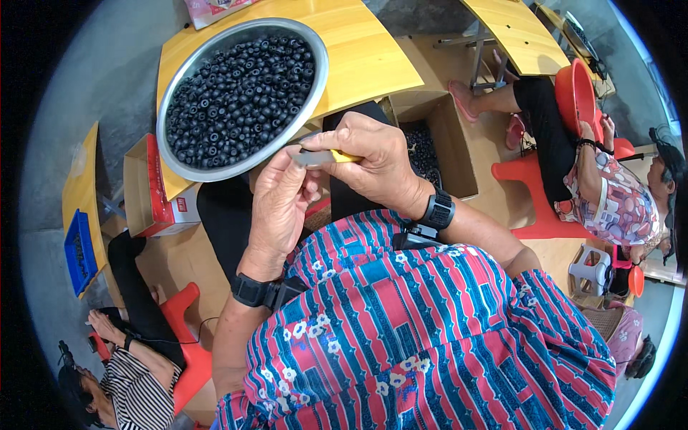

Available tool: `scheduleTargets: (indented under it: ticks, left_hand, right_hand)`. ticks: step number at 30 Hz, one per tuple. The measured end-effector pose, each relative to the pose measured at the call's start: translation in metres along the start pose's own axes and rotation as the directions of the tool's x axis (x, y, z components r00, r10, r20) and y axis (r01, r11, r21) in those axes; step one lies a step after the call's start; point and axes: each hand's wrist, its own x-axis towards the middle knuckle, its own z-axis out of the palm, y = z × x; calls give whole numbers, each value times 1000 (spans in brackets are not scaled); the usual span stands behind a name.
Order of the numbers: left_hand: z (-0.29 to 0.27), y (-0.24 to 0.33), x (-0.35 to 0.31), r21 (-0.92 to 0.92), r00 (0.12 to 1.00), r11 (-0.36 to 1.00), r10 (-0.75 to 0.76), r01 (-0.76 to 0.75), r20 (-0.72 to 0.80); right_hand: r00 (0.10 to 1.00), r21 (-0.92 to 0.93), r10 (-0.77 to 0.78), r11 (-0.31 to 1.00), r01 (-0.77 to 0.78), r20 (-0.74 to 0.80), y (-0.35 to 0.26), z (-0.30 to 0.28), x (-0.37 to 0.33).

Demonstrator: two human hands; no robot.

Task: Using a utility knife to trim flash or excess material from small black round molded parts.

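My right hand (376, 154) is closed around a small knife (342, 156) with a yellow handle. Its wide grey blade points left, against the fingertips of my left hand (276, 190). The left fingers are pinched together at the blade; whatever they hold is hidden or too small to name. Just beyond both hands, a large metal basin (322, 79) sits tilted on the edge of a yellow table (365, 54). Several small round black parts (244, 100), each with a hollow centre, fill it.
An open cardboard box (455, 154) with more black parts stands on the floor right of my knees. At left are a red and white carton (161, 208) and a blue tray (80, 251). Seated people work on both sides; the one at right has a red basin (575, 93).
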Motion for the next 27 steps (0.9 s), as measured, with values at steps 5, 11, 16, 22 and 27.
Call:
scheduleTargets:
  ticks: [5,11,16,22,27]
  left_hand:
    - [-5,-4,3,-91,999,996,-10,13,35]
    - [-2,-4,2,-109,999,993,-31,34,32]
    - [-1,-4,1,-110,999,993,-35,37,24]
    - [-6,4,2,18,999,999,35,-36,24]
    - [-9,8,3,47,997,998,50,-52,50]
  right_hand:
    - [986,-110,-166,980,163,-17,4,-2,3]
    - [990,-169,-143,975,142,3,-3,-3,2]
    - [986,-159,-165,974,163,3,-4,-2,3]
    - [990,-184,-134,973,140,46,-5,0,6]
    - [994,-108,-98,989,101,41,-1,4,8]
